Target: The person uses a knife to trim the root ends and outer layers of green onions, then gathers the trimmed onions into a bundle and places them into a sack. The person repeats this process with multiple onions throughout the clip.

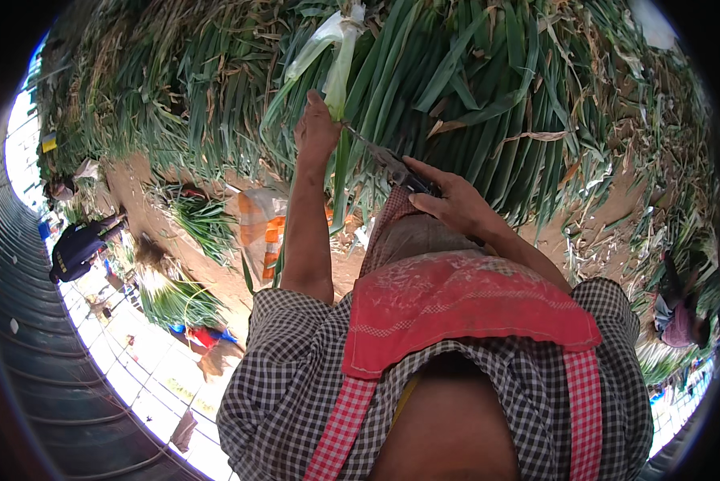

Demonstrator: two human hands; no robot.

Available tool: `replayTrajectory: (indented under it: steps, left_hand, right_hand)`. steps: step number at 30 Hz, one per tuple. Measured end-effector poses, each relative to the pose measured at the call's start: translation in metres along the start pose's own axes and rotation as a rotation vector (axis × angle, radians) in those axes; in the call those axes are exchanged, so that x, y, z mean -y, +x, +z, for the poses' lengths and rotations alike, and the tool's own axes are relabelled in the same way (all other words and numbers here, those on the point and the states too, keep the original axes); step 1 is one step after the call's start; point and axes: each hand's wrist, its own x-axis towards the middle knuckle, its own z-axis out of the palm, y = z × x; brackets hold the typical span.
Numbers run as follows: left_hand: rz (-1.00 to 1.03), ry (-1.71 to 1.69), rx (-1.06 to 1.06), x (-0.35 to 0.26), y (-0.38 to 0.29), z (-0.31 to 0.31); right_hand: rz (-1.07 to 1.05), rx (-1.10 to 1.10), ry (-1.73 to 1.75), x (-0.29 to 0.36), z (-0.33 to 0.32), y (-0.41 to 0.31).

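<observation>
My left hand [318, 129] grips a long green onion stalk [340, 174], whose green leaf hangs down beside my wrist. Beyond the fingers, pale, translucent skin [336, 54] flares out in two strips. In my right hand [456, 195] is a dark hand tool with a thin nozzle [396, 168], which looks like an air blow gun. Its tip meets the stalk right by my left hand. A thick heap of green onions [474, 102] lies in front of me, leaves towards my body.
Dry, withered leaves [215, 66] cover the pile to the left. Loose bundles [179, 300] and an orange-and-white sack [263, 222] lie on the dirt floor [149, 204]. One person [83, 249] is at the left, another [678, 318] at the far right.
</observation>
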Motion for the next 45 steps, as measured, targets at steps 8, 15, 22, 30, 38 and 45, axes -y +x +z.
replayTrajectory:
  steps: [8,15,22,30,38,45]
  left_hand:
    - [0.023,0.105,-0.004,0.014,0.002,0.010]
    - [-0.006,-0.163,0.124,0.027,0.010,0.005]
    - [-0.074,-0.617,0.383,0.035,0.003,0.001]
    - [-0.047,-0.874,0.479,0.042,-0.007,0.007]
    - [-0.086,-0.979,0.457,0.041,-0.012,0.018]
    - [0.009,-0.797,0.382,0.037,-0.012,0.014]
  right_hand:
    - [0.001,-0.068,-0.096,-0.018,0.004,0.023]
    - [-0.035,-0.357,-0.318,0.007,-0.015,0.097]
    - [-0.010,-0.380,-0.471,-0.015,-0.011,0.123]
    - [-0.059,-0.415,-0.476,0.026,-0.065,0.223]
    - [0.028,-0.441,-0.774,0.021,-0.061,0.242]
    - [0.049,-0.331,-0.973,0.018,-0.089,0.292]
